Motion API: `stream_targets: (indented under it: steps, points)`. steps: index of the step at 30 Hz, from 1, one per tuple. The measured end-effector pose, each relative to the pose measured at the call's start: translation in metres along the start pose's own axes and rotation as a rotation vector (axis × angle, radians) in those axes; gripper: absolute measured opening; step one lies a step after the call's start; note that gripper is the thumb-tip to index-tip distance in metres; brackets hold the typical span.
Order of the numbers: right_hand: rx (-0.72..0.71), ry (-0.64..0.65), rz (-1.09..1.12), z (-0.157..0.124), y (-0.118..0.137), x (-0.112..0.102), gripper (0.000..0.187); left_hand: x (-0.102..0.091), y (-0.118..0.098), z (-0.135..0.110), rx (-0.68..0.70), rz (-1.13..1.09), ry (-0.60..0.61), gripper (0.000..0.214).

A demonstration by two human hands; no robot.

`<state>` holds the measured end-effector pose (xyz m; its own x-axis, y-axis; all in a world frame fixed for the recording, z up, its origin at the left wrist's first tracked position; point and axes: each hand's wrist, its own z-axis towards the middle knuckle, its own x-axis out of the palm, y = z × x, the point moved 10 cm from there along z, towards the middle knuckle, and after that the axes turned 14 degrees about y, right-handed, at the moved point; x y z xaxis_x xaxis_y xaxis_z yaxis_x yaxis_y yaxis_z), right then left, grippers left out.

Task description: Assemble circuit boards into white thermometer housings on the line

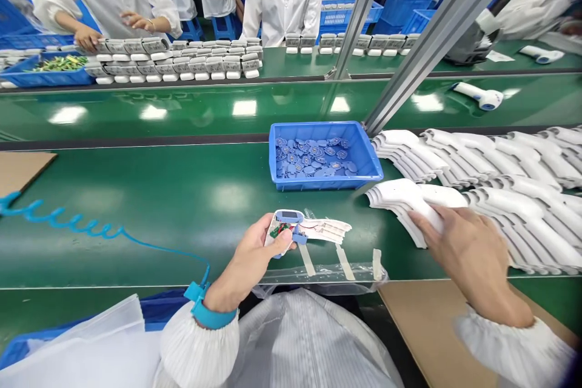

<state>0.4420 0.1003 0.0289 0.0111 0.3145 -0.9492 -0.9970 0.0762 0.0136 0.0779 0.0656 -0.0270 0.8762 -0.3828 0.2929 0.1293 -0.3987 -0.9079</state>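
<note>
The left hand (255,244) holds an open device (321,229) above the near side of the bench (136,194), its fingers closed around the wider end. To the right, the right hand (475,251) is at the stack of white shells (402,195), its fingers curved and partly apart on an upper shell; whether the grip is firm, I cannot tell. The step in hand seems to be taking one shell. The next move probably calls for separating only one, with the device held steady.

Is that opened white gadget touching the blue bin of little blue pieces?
Apart: the head view shows green tabletop between the gadget and the blue bin.
</note>
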Motion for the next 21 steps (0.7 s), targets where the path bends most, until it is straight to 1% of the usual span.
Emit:
stream_targets:
  steps: [1, 2, 4, 5, 6, 7, 9, 11, 12, 14, 15, 16, 17, 19, 21]
  points:
    - [-0.014, -0.047, -0.035, -0.001, 0.006, -0.008, 0.073, 0.001, 0.000, 0.000, -0.004, 0.001, 0.007, 0.037]
    - [-0.049, -0.074, -0.079, -0.002, 0.018, -0.016, 0.073, 0.001, -0.001, 0.000, -0.008, 0.004, 0.007, 0.039]
    - [-0.154, -0.097, -0.109, -0.009, 0.053, -0.038, 0.063, 0.001, -0.003, 0.001, -0.012, 0.012, 0.007, 0.043]
    - [-0.231, -0.086, -0.085, -0.015, 0.076, -0.048, 0.055, 0.001, -0.004, 0.001, -0.010, 0.013, 0.008, 0.045]
    - [-0.323, -0.081, -0.058, -0.022, 0.102, -0.060, 0.050, 0.001, -0.004, 0.001, -0.006, 0.013, 0.008, 0.047]
    - [-0.409, -0.042, -0.027, -0.029, 0.129, -0.068, 0.043, 0.002, -0.005, 0.002, -0.001, 0.011, 0.009, 0.048]
    - [-0.538, -0.024, 0.057, -0.042, 0.175, -0.084, 0.028, 0.002, -0.006, 0.002, 0.017, 0.001, 0.013, 0.050]
    - [-0.607, -0.003, 0.102, -0.050, 0.208, -0.087, 0.021, 0.003, -0.007, 0.002, 0.034, 0.014, 0.017, 0.051]
    - [-0.621, 0.009, 0.109, -0.051, 0.219, -0.085, 0.020, 0.002, -0.007, 0.001, 0.036, 0.041, 0.011, 0.051]
    - [-0.634, 0.069, 0.121, -0.050, 0.233, -0.072, 0.024, -0.001, -0.006, 0.000, 0.036, 0.129, -0.024, 0.050]
    - [-0.643, 0.126, 0.152, -0.048, 0.236, -0.064, 0.029, -0.003, -0.007, -0.002, 0.040, 0.181, -0.045, 0.048]
    - [-0.652, 0.219, 0.215, -0.046, 0.238, -0.053, 0.033, -0.004, -0.009, -0.003, 0.052, 0.232, -0.061, 0.046]
    - [-0.649, 0.351, 0.307, -0.044, 0.239, -0.040, 0.035, -0.005, -0.011, -0.004, 0.070, 0.276, -0.064, 0.043]
    - [-0.600, 0.659, 0.540, -0.043, 0.237, -0.017, 0.030, -0.003, -0.015, -0.007, 0.098, 0.345, -0.033, 0.039]
    - [-0.533, 0.910, 0.762, -0.047, 0.237, -0.004, 0.026, -0.002, -0.017, -0.010, 0.093, 0.389, 0.016, 0.040]
